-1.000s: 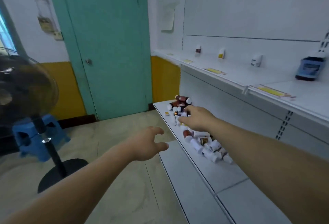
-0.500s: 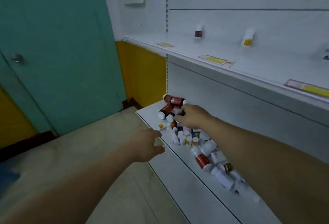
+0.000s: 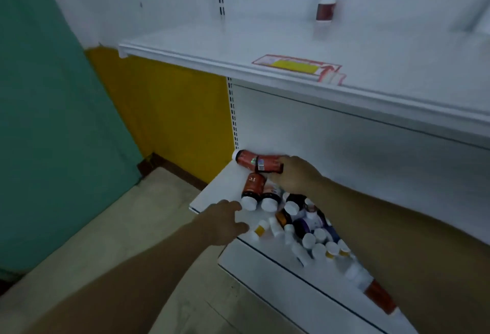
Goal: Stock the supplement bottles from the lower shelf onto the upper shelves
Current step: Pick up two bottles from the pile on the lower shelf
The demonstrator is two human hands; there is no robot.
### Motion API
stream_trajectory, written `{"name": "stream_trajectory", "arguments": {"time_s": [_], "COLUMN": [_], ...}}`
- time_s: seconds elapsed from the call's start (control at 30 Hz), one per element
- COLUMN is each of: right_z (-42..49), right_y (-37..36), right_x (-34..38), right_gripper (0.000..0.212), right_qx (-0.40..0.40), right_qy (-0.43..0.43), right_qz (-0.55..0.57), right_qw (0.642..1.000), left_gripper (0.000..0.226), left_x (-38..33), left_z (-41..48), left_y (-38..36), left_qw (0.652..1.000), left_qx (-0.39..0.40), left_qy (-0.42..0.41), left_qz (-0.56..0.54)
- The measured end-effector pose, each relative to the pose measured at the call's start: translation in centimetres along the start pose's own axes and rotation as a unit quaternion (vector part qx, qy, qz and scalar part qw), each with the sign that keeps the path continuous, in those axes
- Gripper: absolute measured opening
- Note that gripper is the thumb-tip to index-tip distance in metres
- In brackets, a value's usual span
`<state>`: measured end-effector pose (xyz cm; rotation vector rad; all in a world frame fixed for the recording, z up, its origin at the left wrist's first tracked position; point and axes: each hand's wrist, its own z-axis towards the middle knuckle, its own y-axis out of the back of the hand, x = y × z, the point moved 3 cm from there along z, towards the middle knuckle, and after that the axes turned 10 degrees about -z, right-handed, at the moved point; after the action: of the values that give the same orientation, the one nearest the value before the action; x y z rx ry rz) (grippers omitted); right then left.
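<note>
A heap of supplement bottles (image 3: 302, 222) lies on the white lower shelf (image 3: 220, 190): red-brown ones with white caps, dark purple ones and small white ones. My right hand (image 3: 294, 174) reaches over the heap and grips a red bottle (image 3: 254, 161) that lies on its side at the far end. My left hand (image 3: 222, 222) hovers at the shelf's front edge with fingers loosely spread, next to the white caps of two red bottles (image 3: 258, 190), holding nothing. One red-and-white bottle (image 3: 324, 7) stands on the upper shelf (image 3: 212, 47), blurred.
A yellow and red price label (image 3: 297, 67) sits on the upper shelf's front edge. A teal door (image 3: 47, 121) and a yellow wall (image 3: 164, 119) lie to the left. Beige floor (image 3: 111, 241) runs below the shelves.
The view has closed in on the shelves. My right hand has reached farther onto the red bottle at the far end. My left hand has moved up to the lower shelf's edge.
</note>
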<state>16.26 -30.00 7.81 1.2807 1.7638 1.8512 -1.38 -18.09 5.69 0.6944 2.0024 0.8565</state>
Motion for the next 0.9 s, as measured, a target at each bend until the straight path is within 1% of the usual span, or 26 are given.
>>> {"name": "stream_trajectory", "arguments": {"time_s": [0.1, 0.2, 0.3, 0.37, 0.43, 0.5, 0.57, 0.63, 0.7, 0.83, 0.9], "right_z": [2.7, 4.8, 6.9, 8.2, 9.3, 10.2, 10.9, 11.4, 11.8, 12.2, 12.4], "right_y": [-1.7, -3.5, -5.1, -5.9, -6.5, -7.0, -7.3, -7.5, -7.8, -8.4, -8.9], "right_x": [-0.2, -0.6, -0.7, -0.7, -0.8, -1.2, -2.0, -2.8, -3.5, -4.3, -4.7], "right_gripper": [0.056, 0.064, 0.064, 0.063, 0.066, 0.073, 0.081, 0.087, 0.088, 0.079, 0.079], "right_qx": [-0.015, -0.025, -0.023, -0.027, -0.034, -0.030, -0.019, -0.010, -0.017, -0.036, -0.040], "right_qy": [-0.059, -0.113, -0.144, -0.150, -0.139, -0.128, -0.128, -0.136, -0.138, -0.144, -0.143], "right_qz": [-0.005, -0.029, -0.073, -0.118, -0.175, -0.227, -0.255, -0.260, -0.267, -0.252, -0.239], "right_qw": [0.998, 0.993, 0.987, 0.981, 0.974, 0.965, 0.958, 0.956, 0.954, 0.956, 0.960], "left_gripper": [0.075, 0.087, 0.093, 0.087, 0.081, 0.080, 0.079, 0.072, 0.067, 0.063, 0.060], "left_x": [3.3, 5.2, 6.0, 6.0, 5.8, 5.7, 5.8, 5.8, 6.1, 7.0, 7.3], "left_z": [5.7, 10.4, 14.2, 16.4, 17.8, 18.7, 19.3, 19.4, 19.5, 19.7, 20.0], "left_y": [0.9, 0.5, -0.8, -1.6, -2.3, -3.0, -3.8, -4.4, -5.0, -5.6, -5.5], "left_qw": [0.999, 0.995, 0.990, 0.986, 0.983, 0.980, 0.980, 0.979, 0.977, 0.965, 0.956], "left_qx": [0.022, 0.054, 0.078, 0.067, 0.029, 0.001, -0.015, -0.021, -0.017, -0.006, -0.010], "left_qy": [-0.010, -0.012, -0.014, -0.014, -0.012, 0.003, 0.007, 0.005, 0.003, 0.018, 0.026], "left_qz": [-0.046, -0.081, -0.114, -0.150, -0.183, -0.199, -0.199, -0.203, -0.214, -0.262, -0.291]}}
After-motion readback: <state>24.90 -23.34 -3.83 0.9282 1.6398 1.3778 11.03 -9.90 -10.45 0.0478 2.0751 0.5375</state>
